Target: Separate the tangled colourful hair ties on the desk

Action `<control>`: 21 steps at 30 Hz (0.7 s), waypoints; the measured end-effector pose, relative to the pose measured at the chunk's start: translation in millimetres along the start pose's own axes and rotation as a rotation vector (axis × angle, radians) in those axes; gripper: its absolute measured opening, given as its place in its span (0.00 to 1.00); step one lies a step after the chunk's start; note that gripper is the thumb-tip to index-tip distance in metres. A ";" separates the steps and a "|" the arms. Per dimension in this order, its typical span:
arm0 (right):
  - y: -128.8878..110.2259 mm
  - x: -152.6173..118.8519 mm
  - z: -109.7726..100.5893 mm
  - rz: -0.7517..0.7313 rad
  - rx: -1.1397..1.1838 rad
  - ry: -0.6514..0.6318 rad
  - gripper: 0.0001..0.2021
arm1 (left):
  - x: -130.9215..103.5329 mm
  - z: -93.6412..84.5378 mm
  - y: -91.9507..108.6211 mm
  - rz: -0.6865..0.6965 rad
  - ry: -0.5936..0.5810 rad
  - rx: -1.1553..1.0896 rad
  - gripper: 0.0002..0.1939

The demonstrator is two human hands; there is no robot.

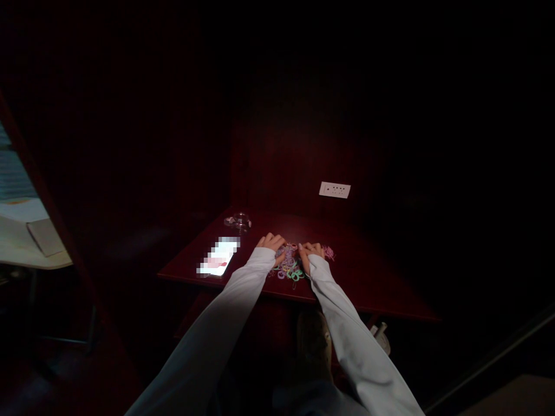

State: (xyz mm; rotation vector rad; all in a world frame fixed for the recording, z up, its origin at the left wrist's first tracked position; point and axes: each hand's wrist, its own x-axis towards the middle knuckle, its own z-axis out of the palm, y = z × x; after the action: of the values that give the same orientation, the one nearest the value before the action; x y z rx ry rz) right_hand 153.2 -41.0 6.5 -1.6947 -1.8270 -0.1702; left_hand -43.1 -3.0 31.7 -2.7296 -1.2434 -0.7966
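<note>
A loose heap of small coloured hair ties [287, 270], mostly purple, green and yellow, lies near the front edge of the dark red table. My left hand [271, 241] rests at the heap's left side, fingers stretched forward and the thumb against the purple ties. On the other side, my right hand [313, 251] is bent inward with its fingers curled together at the heap's edge; whatever they pinch is too small to make out. Just beyond its knuckles sits a bunch of pink hair ties [330, 252], partly hidden by that hand.
Left of my hands, a lit phone [222, 255] lies on the table [368, 277]. Behind it stands a small clear container [241, 222]. A white socket plate [335, 189] is on the back wall. Far left, a white box [32, 225] rests on another table.
</note>
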 end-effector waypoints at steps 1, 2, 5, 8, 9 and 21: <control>-0.5 0.0 -0.3 0.001 -0.009 0.002 0.24 | 0.1 1.0 -0.6 -0.002 0.003 -0.007 0.10; -1.0 -0.1 -0.6 0.002 -0.017 0.005 0.24 | 0.2 2.0 -1.3 -0.005 0.008 -0.017 0.10; -1.8 -1.1 -1.7 -0.002 -0.021 0.019 0.23 | 0.8 5.4 -4.2 -0.022 0.041 -0.047 0.10; 1.5 -3.1 -1.8 0.009 -0.013 0.052 0.22 | 0.7 10.3 -8.1 -0.090 0.087 -0.075 0.10; 4.1 -3.7 -1.2 0.031 -0.013 0.069 0.22 | 0.3 12.5 -9.8 -0.123 0.104 -0.089 0.10; 14.6 -12.4 0.3 0.176 0.084 0.101 0.19 | -17.5 25.4 -18.0 -0.353 0.138 -0.321 0.10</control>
State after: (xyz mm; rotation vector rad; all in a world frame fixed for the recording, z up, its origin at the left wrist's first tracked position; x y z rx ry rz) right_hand 166.4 -49.0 -4.9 -1.7453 -1.5816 -0.1016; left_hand -54.5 3.0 -1.6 -2.6516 -1.7262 -1.2979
